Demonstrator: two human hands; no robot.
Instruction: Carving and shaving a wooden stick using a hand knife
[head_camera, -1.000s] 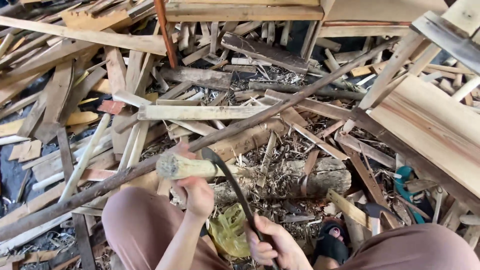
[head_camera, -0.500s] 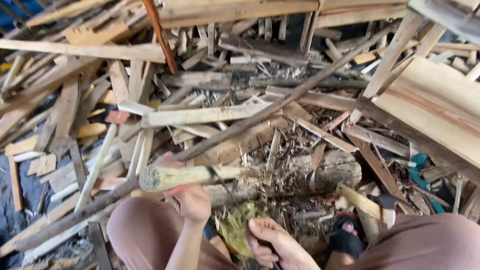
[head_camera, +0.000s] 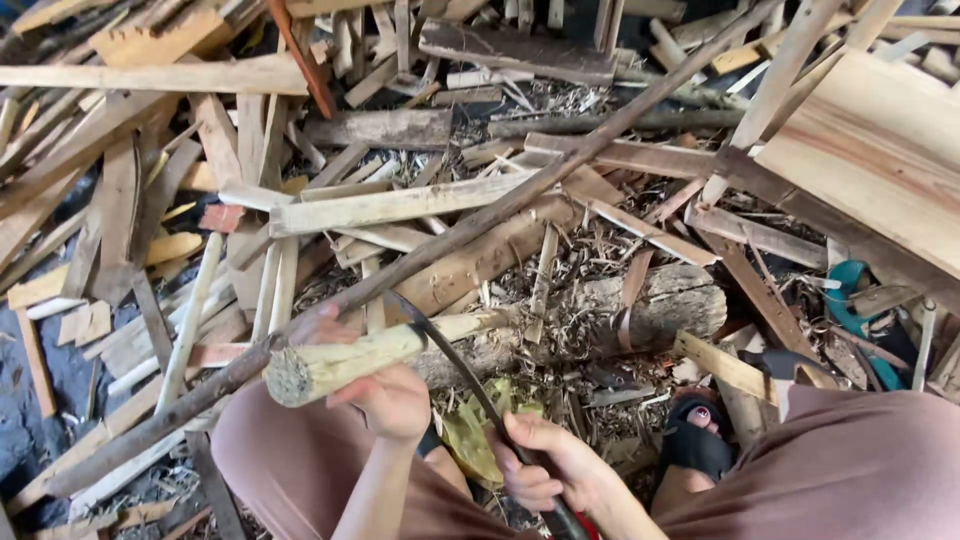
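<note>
My left hand (head_camera: 385, 395) grips a pale, peeled wooden stick (head_camera: 370, 352) near its cut end, holding it almost level, with the far end resting on a thick grey log (head_camera: 640, 315). In my right hand (head_camera: 545, 465) is the handle of a long, dark curved blade (head_camera: 445, 350). The blade's tip lies against the stick just right of my left hand. Both my knees, in pinkish-brown trousers, frame the bottom of the view.
Scrap planks, slats and shavings cover the ground all around. A long dark pole (head_camera: 480, 225) runs diagonally over the pile. Wide pale boards (head_camera: 880, 160) lean at the right. My foot in a black sandal (head_camera: 695, 430) rests beside the log.
The blade has come back down onto the stick after being lifted out of sight. The stick has shifted slightly as the view moved.
</note>
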